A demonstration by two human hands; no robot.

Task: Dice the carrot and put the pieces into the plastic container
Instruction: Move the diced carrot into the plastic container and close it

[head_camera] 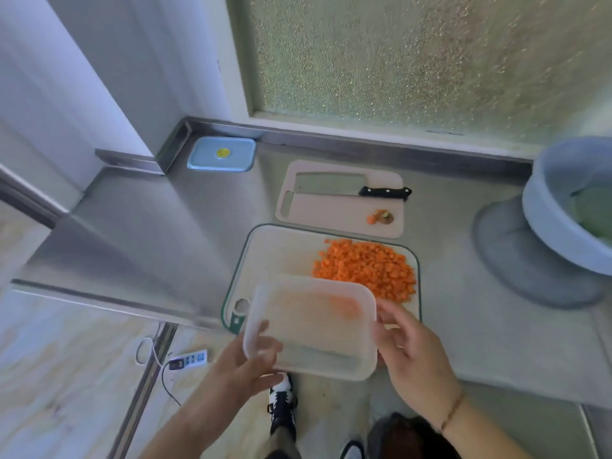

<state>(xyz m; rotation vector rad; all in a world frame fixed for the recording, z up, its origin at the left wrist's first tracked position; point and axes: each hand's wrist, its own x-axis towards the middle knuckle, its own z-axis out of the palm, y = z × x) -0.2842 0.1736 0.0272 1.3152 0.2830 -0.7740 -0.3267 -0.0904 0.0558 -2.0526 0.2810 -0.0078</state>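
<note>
1. Holding the plastic container (311, 326) between both hands, we keep it raised over the near edge of the white cutting board (281, 250). Our left hand (245, 362) has its fingers (265, 329) curled round the container's near-left corner. Our right hand (410, 349) sits at the right rim with fingers loosely bent; whether they clamp the rim or only steady it we cannot tell.
2. The container is translucent and looks empty, apart from an orange blur showing through it. We judge it is held low and close so the pieces can be swept or tipped in without spilling.
3. The diced carrot (367, 270) lies heaped on the far-right part of the white board, just beyond the container, none of it inside yet. Cutting appears finished; transfer remains.
4. Behind, a smaller beige cutting board (341, 220) carries the cleaver (331, 184), laid flat and out of the way, and the carrot stub (381, 217) near its right corner.
5. Further out on the steel desk (165, 226), the blue lid (221, 154) waits in the back corner, probably for closing the container. A pale basin (556, 207) stands well apart at the right.
</note>
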